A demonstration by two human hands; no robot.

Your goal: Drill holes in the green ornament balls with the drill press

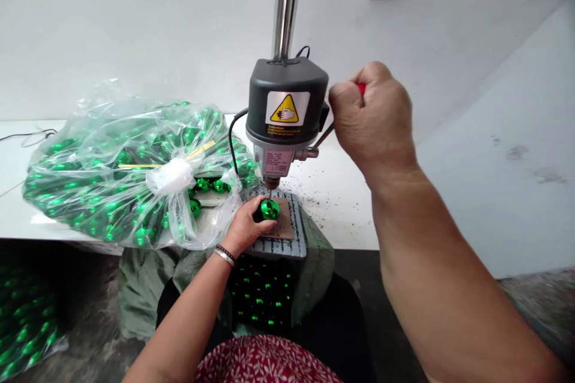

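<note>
While my right grip [375, 116] clasps the lever [325, 134], right of centre, I note the left grip [245, 226] holding the green ball [271, 210] from its left, lower centre, beneath the drill bit [270, 193].

A single view, worn on the person's head, faces forward and down at close range. It looks over the shirt [267, 362] at the bottom edge onto the surface [345, 224], with the drill [285, 131] near the centre and the wall [135, 24] behind. The right hand [375, 119] looms nearer than the left hand [245, 224].
</note>
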